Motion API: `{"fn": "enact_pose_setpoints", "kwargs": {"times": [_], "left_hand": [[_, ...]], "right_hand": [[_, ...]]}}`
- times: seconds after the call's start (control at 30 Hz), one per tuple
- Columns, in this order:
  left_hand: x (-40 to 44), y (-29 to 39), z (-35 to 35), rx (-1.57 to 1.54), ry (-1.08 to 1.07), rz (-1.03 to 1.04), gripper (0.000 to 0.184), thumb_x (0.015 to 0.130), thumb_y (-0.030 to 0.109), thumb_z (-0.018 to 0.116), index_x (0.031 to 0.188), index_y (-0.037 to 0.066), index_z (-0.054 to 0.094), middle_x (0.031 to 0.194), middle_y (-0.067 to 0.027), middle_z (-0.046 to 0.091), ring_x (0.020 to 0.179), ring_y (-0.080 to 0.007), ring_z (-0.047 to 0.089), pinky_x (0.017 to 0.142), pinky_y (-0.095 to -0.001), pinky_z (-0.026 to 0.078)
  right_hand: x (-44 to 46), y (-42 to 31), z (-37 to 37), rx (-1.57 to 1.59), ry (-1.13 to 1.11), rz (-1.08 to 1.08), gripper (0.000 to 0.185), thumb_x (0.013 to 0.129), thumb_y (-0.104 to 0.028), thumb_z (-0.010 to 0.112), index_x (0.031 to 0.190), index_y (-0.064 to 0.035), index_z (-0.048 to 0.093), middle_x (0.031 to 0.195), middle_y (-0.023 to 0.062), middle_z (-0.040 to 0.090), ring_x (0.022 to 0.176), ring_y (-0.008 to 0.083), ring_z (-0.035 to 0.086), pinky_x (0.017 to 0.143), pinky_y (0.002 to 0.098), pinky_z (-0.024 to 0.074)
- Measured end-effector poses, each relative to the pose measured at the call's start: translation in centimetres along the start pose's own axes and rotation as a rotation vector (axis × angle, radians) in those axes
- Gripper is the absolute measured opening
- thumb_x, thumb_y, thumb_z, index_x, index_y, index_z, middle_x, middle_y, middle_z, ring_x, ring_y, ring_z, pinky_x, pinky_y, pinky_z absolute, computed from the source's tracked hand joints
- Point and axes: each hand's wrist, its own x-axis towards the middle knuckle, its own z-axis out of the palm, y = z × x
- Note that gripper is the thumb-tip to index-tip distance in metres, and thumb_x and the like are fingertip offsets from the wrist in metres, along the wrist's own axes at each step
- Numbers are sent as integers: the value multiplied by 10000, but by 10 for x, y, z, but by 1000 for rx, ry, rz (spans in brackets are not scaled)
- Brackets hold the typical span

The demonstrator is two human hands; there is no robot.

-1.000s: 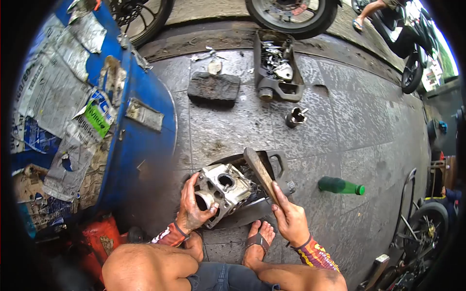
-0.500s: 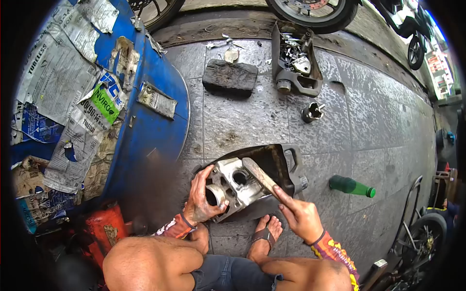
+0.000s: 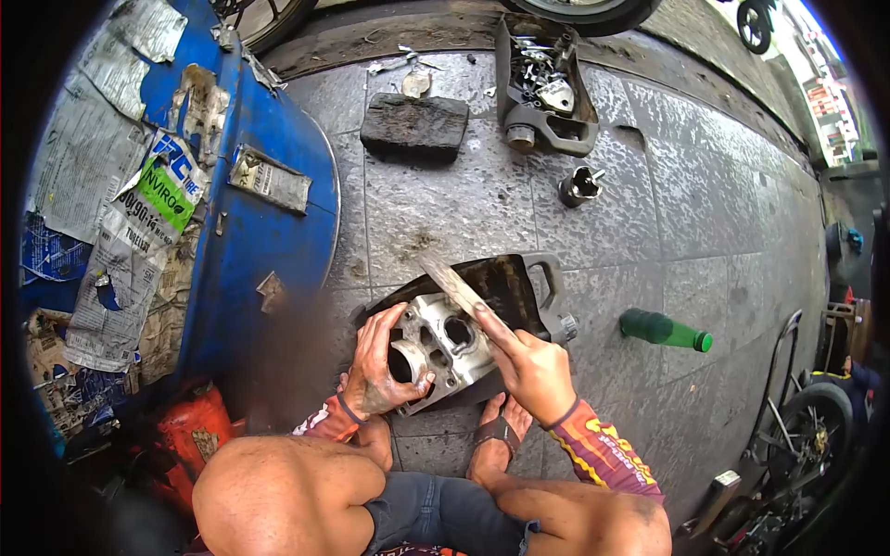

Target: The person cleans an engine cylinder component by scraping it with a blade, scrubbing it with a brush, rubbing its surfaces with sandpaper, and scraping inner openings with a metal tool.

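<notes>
A silvery metal engine part (image 3: 471, 362) with round bores lies over a cut-open dark plastic jerrycan (image 3: 505, 278) in front of me. My left hand (image 3: 375, 371) grips the part's left end, its fingers and thumb around the large bore. In my right hand (image 3: 533, 371) is a flat, worn wooden-looking stick (image 3: 449, 280), with the index finger stretched along it. The stick slants up and left over the part's upper edge, its tip past that edge. Whether it touches the metal I cannot tell.
Another cut jerrycan (image 3: 584, 139) holds metal scraps. Near it are a dark block (image 3: 414, 128) and a small metal cup-like part (image 3: 580, 187). A green bottle (image 3: 663, 329) lies at right. A blue drum (image 3: 287, 232) stands left, a motorcycle wheel (image 3: 816, 431) far right.
My right hand has moved up and left with the stick, whose tip now extends past the part's upper edge. My left hand keeps its grip. The whole view has shifted slightly.
</notes>
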Motion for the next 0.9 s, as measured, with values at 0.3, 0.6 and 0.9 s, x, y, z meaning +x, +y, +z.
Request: {"fn": "enact_pose_setpoints", "kwargs": {"times": [0.3, 0.6, 0.9], "left_hand": [[-2, 3, 3, 26, 13, 29, 956, 660, 343, 842, 1428, -65, 446, 1374, -243, 538, 1277, -389, 546, 1100, -446, 419], [-5, 0, -4, -32, 22, 26, 964, 643, 324, 854, 1434, -46, 446, 1337, -236, 552, 1245, -412, 538, 1092, -471, 407], [-5, 0, -3, -47, 18, 35, 951, 622, 300, 863, 1417, -38, 465, 1337, -227, 564, 1231, -407, 550, 1112, -494, 381]], "right_hand": [[-27, -3, -13, -11, -17, 9, 635, 885, -129, 701, 1476, -297, 542, 723, 79, 595, 541, 297, 622, 503, 416, 524], [-49, -5, -33, 306, -118, 107, 556, 901, -25, 679, 1443, -102, 577, 994, 192, 723, 760, 349, 713, 689, 390, 563], [-52, -7, -31, 482, -78, 74, 528, 917, -25, 648, 1439, -73, 579, 1185, 252, 679, 851, 384, 731, 752, 386, 573]]}}
